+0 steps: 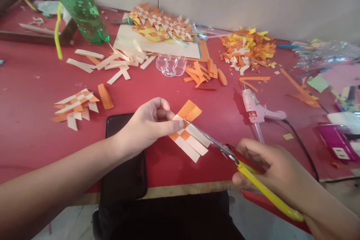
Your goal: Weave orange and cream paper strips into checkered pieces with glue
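Observation:
Between the thumb and fingers of my left hand is a woven paper piece of orange and cream strips, held over the table's front. Cream strip ends stick out toward me and orange ends point away. My right hand grips a pair of scissors with yellow and red handles. The metal blades lie along the cream strips, their tip close to my left thumb. Whether the blades are parted is hard to make out. A black phone lies under my left wrist, overhanging the table edge.
A pink glue gun with a black cord lies right. Behind are orange strips, cream strips, a clear flower-shaped dish and a scrap heap. A green bottle stands back left; woven pieces lie left.

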Action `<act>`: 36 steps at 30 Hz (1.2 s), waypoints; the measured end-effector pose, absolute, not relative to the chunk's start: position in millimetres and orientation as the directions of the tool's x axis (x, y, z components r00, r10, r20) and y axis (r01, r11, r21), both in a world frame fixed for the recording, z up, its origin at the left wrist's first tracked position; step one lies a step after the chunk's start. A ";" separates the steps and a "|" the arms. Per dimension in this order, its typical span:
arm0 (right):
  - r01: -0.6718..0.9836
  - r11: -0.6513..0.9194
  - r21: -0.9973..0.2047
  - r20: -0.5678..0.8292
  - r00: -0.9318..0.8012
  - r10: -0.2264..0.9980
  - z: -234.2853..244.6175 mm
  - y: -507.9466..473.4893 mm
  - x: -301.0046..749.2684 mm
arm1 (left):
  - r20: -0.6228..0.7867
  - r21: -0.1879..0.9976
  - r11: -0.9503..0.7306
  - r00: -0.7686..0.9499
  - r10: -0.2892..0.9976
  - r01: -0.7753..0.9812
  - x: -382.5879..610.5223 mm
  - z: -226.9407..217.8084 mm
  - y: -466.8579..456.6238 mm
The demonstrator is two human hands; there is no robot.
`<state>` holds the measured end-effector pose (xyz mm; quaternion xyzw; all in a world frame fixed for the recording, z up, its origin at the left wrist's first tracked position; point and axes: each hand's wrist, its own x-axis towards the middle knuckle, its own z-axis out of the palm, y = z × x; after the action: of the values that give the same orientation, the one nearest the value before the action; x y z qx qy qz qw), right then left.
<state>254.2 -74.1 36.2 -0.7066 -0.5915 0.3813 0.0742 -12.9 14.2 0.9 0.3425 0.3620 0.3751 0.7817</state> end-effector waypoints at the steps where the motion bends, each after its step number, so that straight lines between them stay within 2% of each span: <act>1: 0.774 -0.316 -0.549 -0.493 0.006 0.870 36.7 -73.5 254.8 | -0.308 0.811 0.480 0.454 0.836 -0.333 -13.1 0.7 14.1; 3: 0.776 -0.332 -0.536 -0.538 -0.011 0.843 37.7 -71.5 256.5 | -0.308 0.817 0.475 0.449 0.839 -0.327 -13.3 0.2 14.0; 10: 0.824 -0.297 -0.482 -0.537 -0.010 0.843 44.1 -67.0 253.4 | -0.292 0.822 0.465 0.459 0.839 -0.328 -11.7 -0.5 14.8; 23: 0.882 -0.219 -0.417 -0.461 0.003 0.888 36.4 -70.3 258.7 | -0.288 0.816 0.473 0.475 0.831 -0.332 -11.6 -0.7 15.5; 32: 0.881 -0.219 -0.419 -0.462 0.001 0.887 30.3 -71.7 262.9 | -0.310 0.804 0.496 0.482 0.820 -0.328 -12.4 3.0 14.4; 36: 0.850 -0.257 -0.460 -0.432 0.039 0.901 31.8 -72.0 259.8 | -0.303 0.811 0.486 0.477 0.825 -0.326 -12.2 1.4 14.9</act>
<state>259.8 -72.0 31.8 -0.7196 -0.6082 0.3329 0.0384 -12.2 14.9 1.4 0.3503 0.3565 0.3666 0.7847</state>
